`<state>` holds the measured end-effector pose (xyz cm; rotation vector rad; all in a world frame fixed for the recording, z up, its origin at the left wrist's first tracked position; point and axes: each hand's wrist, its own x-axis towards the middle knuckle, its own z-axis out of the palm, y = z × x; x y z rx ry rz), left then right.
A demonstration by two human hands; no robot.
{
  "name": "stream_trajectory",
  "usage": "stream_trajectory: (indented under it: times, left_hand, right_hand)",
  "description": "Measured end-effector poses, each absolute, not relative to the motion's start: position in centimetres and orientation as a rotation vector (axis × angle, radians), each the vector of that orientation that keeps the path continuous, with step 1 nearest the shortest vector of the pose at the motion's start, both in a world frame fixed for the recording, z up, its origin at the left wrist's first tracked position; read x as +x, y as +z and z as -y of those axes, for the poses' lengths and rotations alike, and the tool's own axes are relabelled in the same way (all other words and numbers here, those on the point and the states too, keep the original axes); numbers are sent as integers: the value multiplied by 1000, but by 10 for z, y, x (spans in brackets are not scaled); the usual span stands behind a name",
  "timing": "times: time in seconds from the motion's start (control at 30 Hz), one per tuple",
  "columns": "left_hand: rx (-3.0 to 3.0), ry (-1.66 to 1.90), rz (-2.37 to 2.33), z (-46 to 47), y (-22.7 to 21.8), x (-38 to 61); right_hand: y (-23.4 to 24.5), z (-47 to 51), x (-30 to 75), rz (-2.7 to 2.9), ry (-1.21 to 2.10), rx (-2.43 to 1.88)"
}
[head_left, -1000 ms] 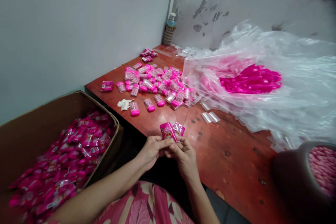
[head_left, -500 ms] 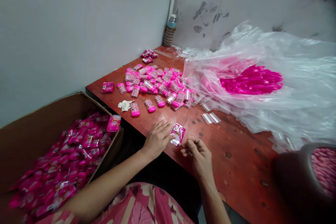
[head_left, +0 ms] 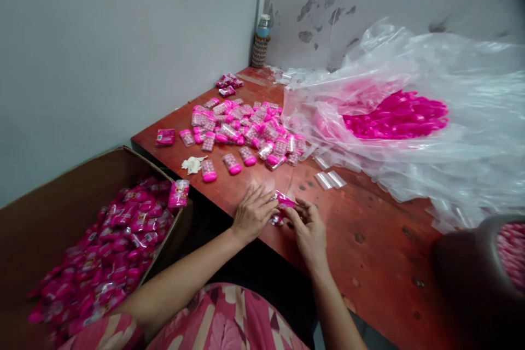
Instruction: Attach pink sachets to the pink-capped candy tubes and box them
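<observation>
A small, glossy magenta foil packet (head_left: pixel 283 200) sits between the two hands at the near edge of the reddish-brown wooden table (head_left: pixel 361 219). The right hand (head_left: pixel 310 229) pinches the packet's right side between thumb and index finger. The left hand (head_left: pixel 252 216) lies palm down with fingers extended and slightly spread, its fingertips at the packet's left side; whether its thumb grips cannot be told. A shiny patch shows just below the packet, partly hidden.

From the packet, a heap of clear plastic containers with bright pink ends, filled with pale pink beads (head_left: pixel 246 126), spreads at eleven o'clock. Toward ten lies a crumpled white scrap (head_left: pixel 193 164). At nine, one pink wrapped container (head_left: pixel 179 193) rests by the rim of a brown cardboard box (head_left: pixel 53 188) full of similar ones. At two are short clear plastic pieces (head_left: pixel 330 179), and beyond them a large translucent plastic bag (head_left: pixel 463 115) holding glossy magenta pieces (head_left: pixel 397 115). Past three stands a dark round bucket (head_left: pixel 459 251) of pink beads.
</observation>
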<state>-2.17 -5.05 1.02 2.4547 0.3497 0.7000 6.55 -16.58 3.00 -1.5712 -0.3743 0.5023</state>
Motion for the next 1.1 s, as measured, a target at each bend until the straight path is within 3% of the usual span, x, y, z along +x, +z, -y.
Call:
stream_trajectory:
  times: [0.13,0.27,0.43,0.53,0.63,0.87,1.1]
  left_hand:
    - [2474,724,-393,46,27,-41]
    - [2613,884,-774,11,41,-92]
    - [2745,774,-1107,-38,30,-177]
    - [2629,929,-1273,-44,26,-205]
    - [2359,1044,-1132,-28,34,-190]
    - [1438,356,-590,38,51,-77]
    - [1042,250,-714,44,38,-68]
  right_hand:
    - [32,160,69,298,572,-1528]
    - [32,161,71,257,577,-1532]
    - [33,156,67,241,609,-1528]
    - [36,149,61,250,606,-1518]
    - [39,142,57,261,686,-1464]
    - [46,140,49,328,853,-1351]
    - [49,137,58,646,934,-1526]
